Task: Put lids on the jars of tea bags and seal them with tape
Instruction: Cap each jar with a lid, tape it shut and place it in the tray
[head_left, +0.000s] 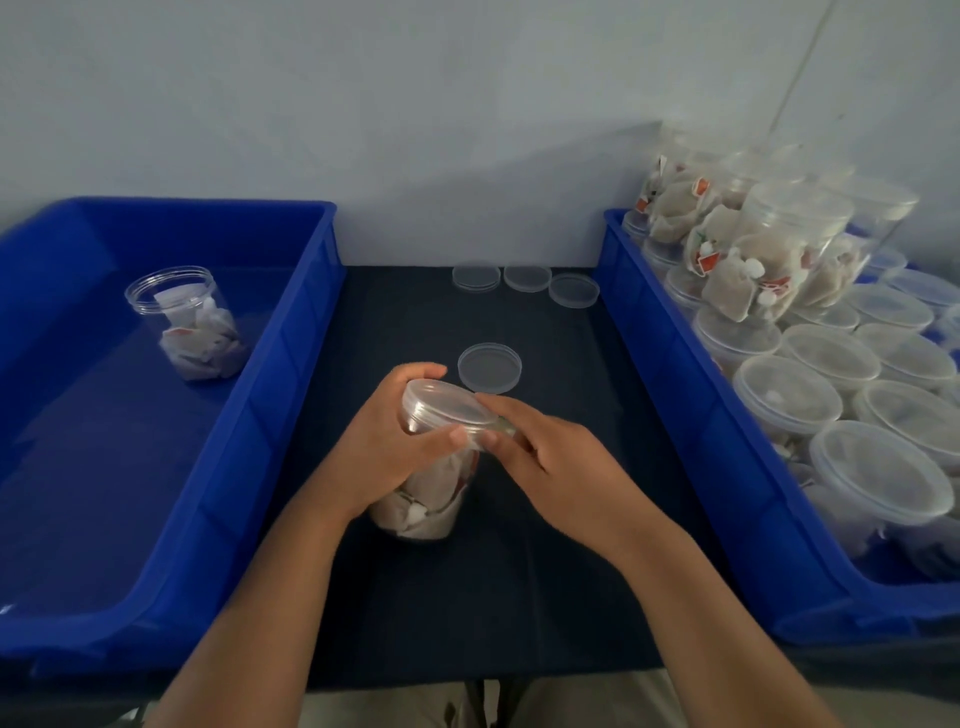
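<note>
A clear jar of tea bags (426, 499) stands on the dark table in front of me with a clear lid (441, 405) on its mouth. My left hand (384, 441) grips the jar just under the lid, fingers curled round it. My right hand (540, 452) pinches a strip of clear tape (498, 428) at the lid's right edge. A loose lid (489, 368) lies just behind the jar. Three more lids (524, 280) lie at the back of the table.
The blue bin (218, 467) on the left holds one open jar of tea bags (192, 322). On the right, another blue bin (691, 415) is packed with several lidded jars (831, 374), some stacked high. A pale wall stands behind.
</note>
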